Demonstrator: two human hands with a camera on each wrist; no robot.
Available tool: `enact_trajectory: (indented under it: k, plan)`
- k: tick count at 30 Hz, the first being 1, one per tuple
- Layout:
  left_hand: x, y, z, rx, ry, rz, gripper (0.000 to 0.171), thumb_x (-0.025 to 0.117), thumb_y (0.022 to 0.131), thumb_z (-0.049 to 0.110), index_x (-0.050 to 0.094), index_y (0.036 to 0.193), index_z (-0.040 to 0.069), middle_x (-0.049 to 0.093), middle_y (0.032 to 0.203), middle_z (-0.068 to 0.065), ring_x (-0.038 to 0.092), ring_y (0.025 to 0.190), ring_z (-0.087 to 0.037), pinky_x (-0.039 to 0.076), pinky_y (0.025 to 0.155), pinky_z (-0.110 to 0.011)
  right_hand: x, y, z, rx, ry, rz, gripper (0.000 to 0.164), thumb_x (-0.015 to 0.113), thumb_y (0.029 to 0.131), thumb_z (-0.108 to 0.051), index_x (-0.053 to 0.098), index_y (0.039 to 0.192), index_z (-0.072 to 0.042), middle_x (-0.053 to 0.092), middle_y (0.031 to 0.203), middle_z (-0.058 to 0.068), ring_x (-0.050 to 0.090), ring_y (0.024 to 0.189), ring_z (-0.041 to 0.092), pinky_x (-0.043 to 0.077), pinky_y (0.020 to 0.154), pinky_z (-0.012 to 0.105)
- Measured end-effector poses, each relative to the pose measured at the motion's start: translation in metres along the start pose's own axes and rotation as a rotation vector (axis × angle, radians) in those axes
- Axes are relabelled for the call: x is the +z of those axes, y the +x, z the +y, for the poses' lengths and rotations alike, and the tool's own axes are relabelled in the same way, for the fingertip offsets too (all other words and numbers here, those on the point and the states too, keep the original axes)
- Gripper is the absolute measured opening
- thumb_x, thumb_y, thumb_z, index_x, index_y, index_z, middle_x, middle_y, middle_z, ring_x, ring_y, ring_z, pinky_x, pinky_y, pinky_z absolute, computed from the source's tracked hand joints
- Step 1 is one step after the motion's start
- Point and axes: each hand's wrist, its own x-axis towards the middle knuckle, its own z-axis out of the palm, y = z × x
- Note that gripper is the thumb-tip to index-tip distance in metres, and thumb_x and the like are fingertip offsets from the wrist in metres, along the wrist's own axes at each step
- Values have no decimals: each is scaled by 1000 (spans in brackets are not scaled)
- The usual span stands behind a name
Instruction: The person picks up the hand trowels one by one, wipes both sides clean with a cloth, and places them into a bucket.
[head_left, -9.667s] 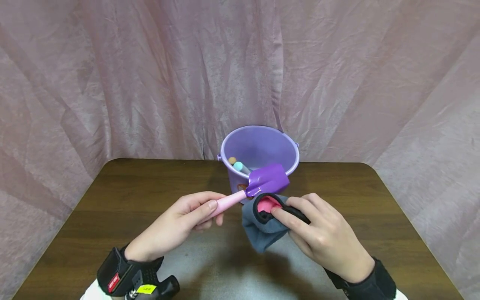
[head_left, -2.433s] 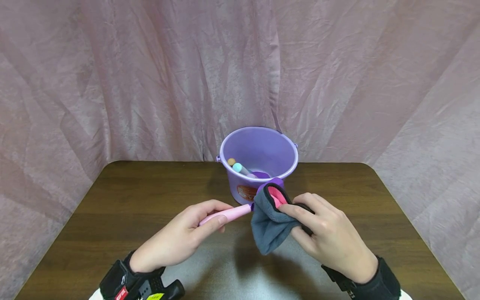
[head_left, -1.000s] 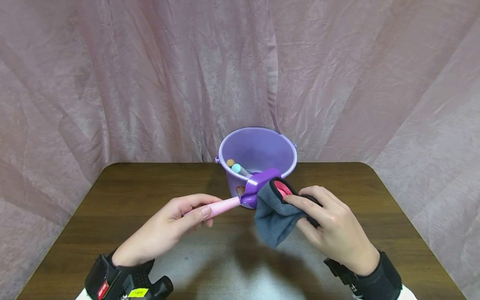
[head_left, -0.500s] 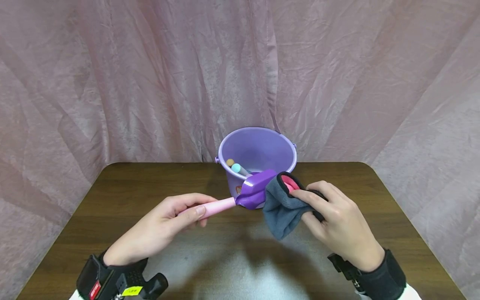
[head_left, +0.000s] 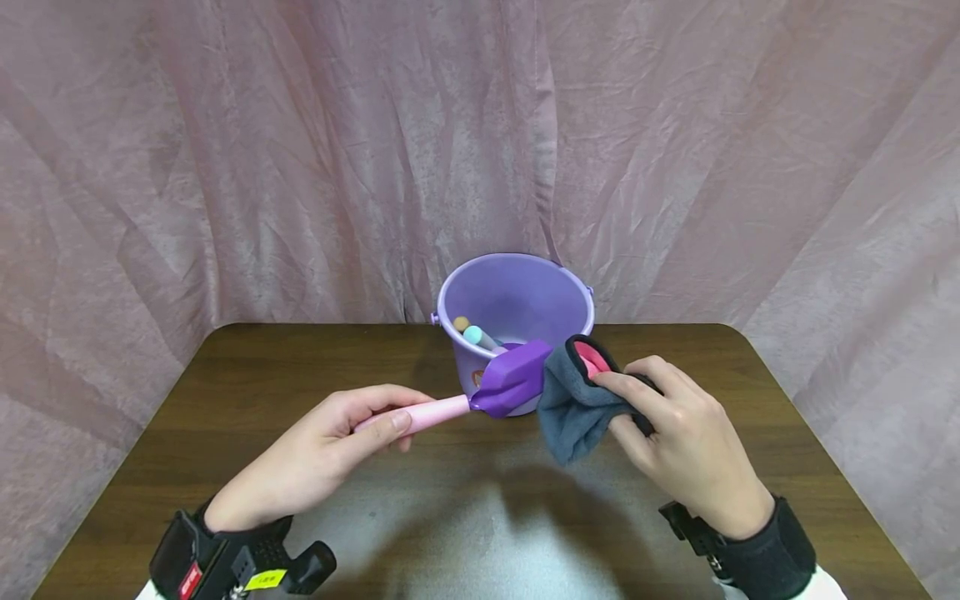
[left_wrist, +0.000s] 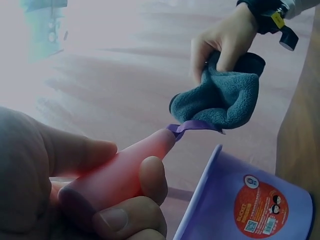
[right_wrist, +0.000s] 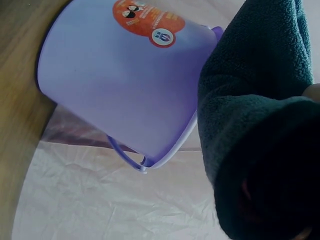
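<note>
My left hand [head_left: 330, 446] grips the pink handle of a toy shovel [head_left: 513, 379] with a purple blade. The shovel is held above the table, pointing right, in front of the bucket. A folded grey-blue cloth [head_left: 573, 404] with black edging and a pink inner side is pinched in my right hand [head_left: 678, 433]. Cloth and blade meet at the blade's far end, where the cloth covers the tip. Seen from the left wrist, the cloth [left_wrist: 220, 97] lies over the thin purple edge of the blade. It fills much of the right wrist view.
Behind the shovel a lilac bucket [head_left: 517, 292] stands near the table's back edge, with an orange label [left_wrist: 260, 206]. Inside it are a pale turquoise-ended stick [head_left: 476, 336], a tan rounded end [head_left: 461, 323] and something purple. A pink curtain [head_left: 375, 167] hangs behind the wooden table [head_left: 300, 358].
Over the last second the cloth slid right and upward along the blade to its tip, uncovering more purple. My left hand shifted slightly left. Since the earliest frames, the blade has turned.
</note>
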Motion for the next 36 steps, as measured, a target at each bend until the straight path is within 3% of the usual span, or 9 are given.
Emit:
enact_trajectory:
  k: [6,16,22,36]
  plan:
    - [2,0,2,8,42,12,22,57,111,18,73,125,21,69,94,0,64,89,-20,51,79,-30,-2,-4,1,75,-20,-81,37,56,88,-10,79,118,-12,65,102,3,55,76,13,46,59,33]
    - [10,-1,5,29,147,34,22,60,111,23,70,130,26,73,118,13,68,103,-16,54,88,-31,-2,-4,-1,120,47,-75,38,60,87,-7,79,120,-11,64,100,1,47,65,8,40,54,23]
    - [16,-2,5,48,205,59,22,62,110,23,70,131,25,70,110,13,62,92,-13,51,78,-30,0,-4,-3,111,52,-65,36,59,88,-9,79,117,-11,63,99,-1,48,66,7,41,55,23]
    - [26,-3,7,129,364,126,24,68,106,15,70,128,23,67,112,16,60,95,-7,51,82,-30,13,1,-22,-23,142,29,32,52,91,-13,79,109,-12,64,96,-2,54,72,8,44,59,22]
